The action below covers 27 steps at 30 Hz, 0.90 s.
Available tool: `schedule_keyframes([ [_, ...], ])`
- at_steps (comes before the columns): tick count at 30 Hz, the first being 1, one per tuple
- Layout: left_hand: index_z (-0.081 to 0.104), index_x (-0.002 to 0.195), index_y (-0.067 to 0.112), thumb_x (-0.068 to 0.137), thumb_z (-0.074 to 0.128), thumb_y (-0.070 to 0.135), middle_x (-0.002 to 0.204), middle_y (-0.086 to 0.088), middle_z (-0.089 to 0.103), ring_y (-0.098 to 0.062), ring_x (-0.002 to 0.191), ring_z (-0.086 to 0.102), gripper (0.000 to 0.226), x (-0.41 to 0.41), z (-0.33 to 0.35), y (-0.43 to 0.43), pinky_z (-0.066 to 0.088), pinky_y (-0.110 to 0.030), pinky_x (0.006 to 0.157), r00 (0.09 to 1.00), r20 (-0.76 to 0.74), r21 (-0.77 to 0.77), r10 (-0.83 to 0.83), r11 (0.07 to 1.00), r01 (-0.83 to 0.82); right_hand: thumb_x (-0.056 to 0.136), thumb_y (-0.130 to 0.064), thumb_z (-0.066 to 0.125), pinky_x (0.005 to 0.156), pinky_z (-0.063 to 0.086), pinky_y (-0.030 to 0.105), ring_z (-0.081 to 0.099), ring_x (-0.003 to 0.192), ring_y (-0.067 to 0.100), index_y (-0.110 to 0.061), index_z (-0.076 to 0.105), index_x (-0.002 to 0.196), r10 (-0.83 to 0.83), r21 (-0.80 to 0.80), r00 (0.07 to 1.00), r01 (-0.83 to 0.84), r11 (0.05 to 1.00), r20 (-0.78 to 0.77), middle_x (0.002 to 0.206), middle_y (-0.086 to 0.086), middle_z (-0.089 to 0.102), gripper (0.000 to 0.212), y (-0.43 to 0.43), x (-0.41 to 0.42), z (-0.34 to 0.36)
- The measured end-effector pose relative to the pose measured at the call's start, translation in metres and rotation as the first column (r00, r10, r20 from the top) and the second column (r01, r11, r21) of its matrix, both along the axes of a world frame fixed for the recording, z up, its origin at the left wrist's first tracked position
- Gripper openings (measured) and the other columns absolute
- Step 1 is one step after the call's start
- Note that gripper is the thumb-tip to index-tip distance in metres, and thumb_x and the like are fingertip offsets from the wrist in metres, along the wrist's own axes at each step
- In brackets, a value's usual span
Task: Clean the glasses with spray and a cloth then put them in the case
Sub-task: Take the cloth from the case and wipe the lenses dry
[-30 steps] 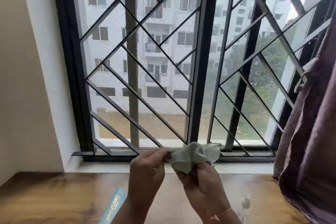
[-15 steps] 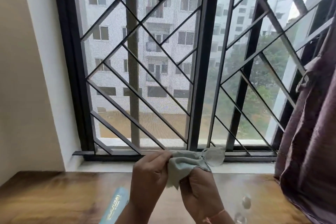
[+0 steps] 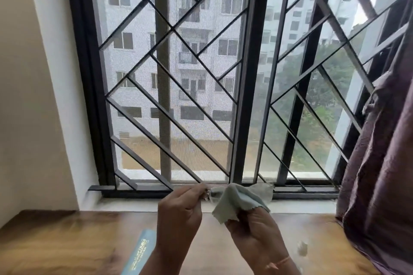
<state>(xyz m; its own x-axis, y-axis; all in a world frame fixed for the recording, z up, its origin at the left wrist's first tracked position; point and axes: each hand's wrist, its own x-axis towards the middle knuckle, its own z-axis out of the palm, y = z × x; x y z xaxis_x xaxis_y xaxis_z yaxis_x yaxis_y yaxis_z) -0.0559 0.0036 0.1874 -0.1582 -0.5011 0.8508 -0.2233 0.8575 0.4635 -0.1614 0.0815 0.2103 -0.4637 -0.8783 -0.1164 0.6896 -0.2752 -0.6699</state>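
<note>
From the head camera, the left hand (image 3: 178,210) pinches the near end of the glasses (image 3: 215,193) by the frame, holding them up in front of the window sill (image 3: 134,204); the right hand (image 3: 252,227) grips a pale green cloth (image 3: 237,202) that drapes over the middle of the glasses, hiding part of them; one clear lens (image 3: 263,191) shows past the cloth. Below lies a wooden table (image 3: 67,241); on it a light blue case (image 3: 140,252), partly hidden by the left forearm; a purple curtain (image 3: 380,174) hangs at right; a dark window grille (image 3: 178,96) stands behind.
</note>
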Motion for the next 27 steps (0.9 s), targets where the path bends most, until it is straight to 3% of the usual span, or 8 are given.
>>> schedule_keyframes([
  [4,0.076,0.08,0.009,0.073,0.051,0.016,0.077,0.001,0.074,-0.004,0.079,0.061,0.027,0.001,-0.001,0.001,0.044,-0.004,0.076,1.0,0.001,-0.006,0.01,1.0,-0.01,0.048,-0.002,0.07,0.046,0.051,0.026,0.064,0.05,0.015,-0.01,0.074,0.058,0.08,0.024,0.995,-0.079,0.997,-0.062,0.06,0.007,0.069,0.013,0.007,0.0,-0.002],
  [10,0.075,0.078,0.008,0.071,0.05,0.015,0.077,0.01,0.067,-0.001,0.081,0.059,0.026,0.005,0.005,0.0,0.036,0.005,0.078,1.0,-0.022,-0.021,0.018,1.0,-0.019,0.059,0.006,0.063,0.037,0.043,0.025,0.051,0.038,0.021,0.0,0.07,0.062,0.141,0.054,0.978,-0.134,0.989,-0.155,0.05,0.013,0.056,0.009,0.014,-0.006,-0.007],
  [13,0.075,0.078,0.01,0.072,0.05,0.016,0.079,0.017,0.063,0.002,0.077,0.059,0.026,0.01,0.005,-0.004,0.04,0.002,0.073,0.998,-0.047,-0.002,0.036,0.999,-0.036,0.069,0.007,0.061,0.043,0.041,0.03,0.047,0.04,0.022,0.0,0.061,0.065,0.113,0.001,0.981,-0.114,0.993,-0.156,0.051,0.013,0.049,0.008,0.015,-0.02,-0.014],
  [16,0.075,0.078,0.009,0.073,0.051,0.019,0.077,0.009,0.07,-0.001,0.077,0.061,0.027,0.012,0.003,-0.007,0.044,-0.005,0.07,0.996,-0.055,0.012,0.065,0.998,-0.065,0.076,0.004,0.061,0.053,0.039,0.034,0.046,0.05,0.024,-0.004,0.056,0.067,0.082,-0.032,0.984,-0.088,0.996,-0.161,0.059,0.011,0.045,0.013,0.017,-0.038,-0.02],
  [19,0.075,0.078,0.009,0.074,0.053,0.018,0.076,0.008,0.071,0.0,0.076,0.061,0.024,0.012,0.0,-0.009,0.047,-0.009,0.069,0.996,-0.061,0.018,0.065,0.998,-0.064,0.071,0.004,0.064,0.06,0.039,0.038,0.046,0.059,0.024,0.0,0.06,0.071,0.032,-0.056,0.984,-0.043,0.997,-0.178,0.061,0.012,0.049,0.006,0.019,-0.048,-0.022],
  [22,0.074,0.08,0.012,0.068,0.065,0.003,0.08,0.018,0.065,0.013,0.079,0.057,0.017,0.01,-0.003,-0.009,0.043,-0.001,0.073,0.997,-0.061,0.012,0.038,0.999,-0.037,0.058,0.006,0.07,0.063,0.042,0.035,0.05,0.073,0.029,0.009,0.065,0.088,-0.018,0.0,0.969,0.019,1.0,-0.245,0.076,0.019,0.057,0.03,0.018,-0.049,-0.018],
  [24,0.073,0.081,0.014,0.064,0.066,-0.001,0.081,0.015,0.067,0.018,0.081,0.055,0.023,0.007,-0.004,-0.008,0.039,0.002,0.076,0.998,-0.055,-0.003,0.031,1.0,-0.031,0.05,0.008,0.074,0.061,0.04,0.035,0.052,0.065,0.026,0.005,0.069,0.082,-0.016,0.023,0.95,0.024,0.999,-0.313,0.073,0.018,0.062,0.032,0.019,-0.045,-0.014],
  [27,0.074,0.079,0.012,0.063,0.068,0.001,0.084,0.009,0.067,0.008,0.079,0.058,0.02,0.005,-0.006,-0.008,0.039,0.003,0.078,0.998,-0.05,-0.042,0.04,0.998,-0.042,0.048,0.006,0.075,0.059,0.037,0.035,0.053,0.053,0.025,0.0,0.07,0.071,-0.04,0.033,0.932,0.055,0.998,-0.359,0.064,0.015,0.062,0.024,0.019,-0.04,-0.011],
])
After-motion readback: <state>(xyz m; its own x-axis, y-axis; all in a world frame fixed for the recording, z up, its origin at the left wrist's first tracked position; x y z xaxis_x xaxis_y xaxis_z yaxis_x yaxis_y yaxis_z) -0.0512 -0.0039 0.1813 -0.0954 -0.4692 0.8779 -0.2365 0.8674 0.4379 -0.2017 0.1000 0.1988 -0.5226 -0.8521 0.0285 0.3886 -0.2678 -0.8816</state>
